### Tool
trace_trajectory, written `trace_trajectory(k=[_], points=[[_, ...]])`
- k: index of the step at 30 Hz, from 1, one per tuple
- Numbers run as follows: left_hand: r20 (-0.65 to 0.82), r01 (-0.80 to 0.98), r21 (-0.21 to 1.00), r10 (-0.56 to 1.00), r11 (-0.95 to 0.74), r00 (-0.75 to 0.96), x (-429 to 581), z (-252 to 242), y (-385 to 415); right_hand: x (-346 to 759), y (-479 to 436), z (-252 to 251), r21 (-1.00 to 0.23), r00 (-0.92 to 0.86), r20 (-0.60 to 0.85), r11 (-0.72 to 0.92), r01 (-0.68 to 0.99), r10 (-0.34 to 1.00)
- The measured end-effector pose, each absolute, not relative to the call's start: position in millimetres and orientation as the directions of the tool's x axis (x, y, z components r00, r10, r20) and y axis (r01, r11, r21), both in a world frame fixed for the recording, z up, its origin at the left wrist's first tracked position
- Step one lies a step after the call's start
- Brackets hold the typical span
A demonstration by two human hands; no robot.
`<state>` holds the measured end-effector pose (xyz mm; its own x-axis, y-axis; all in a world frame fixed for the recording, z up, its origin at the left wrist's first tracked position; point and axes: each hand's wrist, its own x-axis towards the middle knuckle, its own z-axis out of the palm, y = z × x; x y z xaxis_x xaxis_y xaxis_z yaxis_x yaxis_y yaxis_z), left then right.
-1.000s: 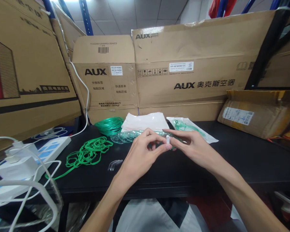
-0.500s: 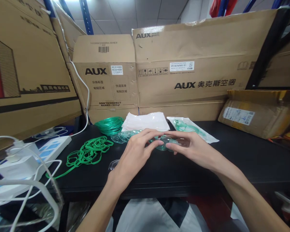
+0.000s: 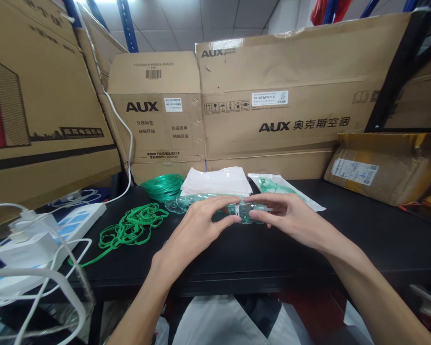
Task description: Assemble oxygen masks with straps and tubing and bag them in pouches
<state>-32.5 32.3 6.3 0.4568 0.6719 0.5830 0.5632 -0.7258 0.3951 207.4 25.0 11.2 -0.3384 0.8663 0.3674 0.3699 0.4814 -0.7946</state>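
Above the black table, my left hand [image 3: 197, 223] and my right hand [image 3: 290, 213] hold a translucent green plastic oxygen mask [image 3: 244, 214] between them, thumbs toward me. My left thumb and fingers pinch its left side, where a small pale strip [image 3: 237, 210] shows. The fingers of my right hand close round the right end. Parts of the mask are hidden by my fingers. Just behind my left hand lie more clear green masks [image 3: 179, 203]. A tangle of green elastic strap [image 3: 134, 225] rests to the left.
Behind are a coil of green tubing [image 3: 161, 187], white plastic bags [image 3: 217, 181] and a packed bag with green contents [image 3: 287, 191]. A power strip [image 3: 81, 218] with white cables stands left. Cardboard boxes wall the back; a taped carton [image 3: 380, 167] sits right.
The mask has turned between my hands, so the pale strip now shows. My left fingers and thumb have spread a little and shifted left; thin metal pieces by the wrist are now mostly covered.
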Motion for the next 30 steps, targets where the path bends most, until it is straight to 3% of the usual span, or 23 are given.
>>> trace_trajectory(k=[4,16,20,24,30], points=[[0.539,0.597,0.416,0.715,-0.686,0.446,-33.9,9.0,28.5,206.8,24.7,10.6,-0.771,-0.328,0.377,0.49,0.407,0.866],[0.57,0.608,0.332,0.667,-0.721,0.48,-31.5,7.8,26.6,202.2,22.4,9.9,-0.729,-0.272,0.363,0.453,0.512,0.891],[0.595,0.587,0.356,0.66,-0.728,0.458,-33.6,14.2,23.7,203.8,26.6,4.3,-0.63,-0.276,0.354,0.446,0.636,0.894],[0.625,0.573,0.363,0.647,-0.735,0.435,-49.8,25.6,20.7,206.8,27.6,-4.7,-0.532,-0.369,0.229,0.433,0.728,0.901],[0.445,0.712,0.295,0.751,-0.637,0.488,-90.5,13.8,18.7,208.9,24.2,-9.0,-0.549,-0.36,0.181,0.398,0.735,0.915]])
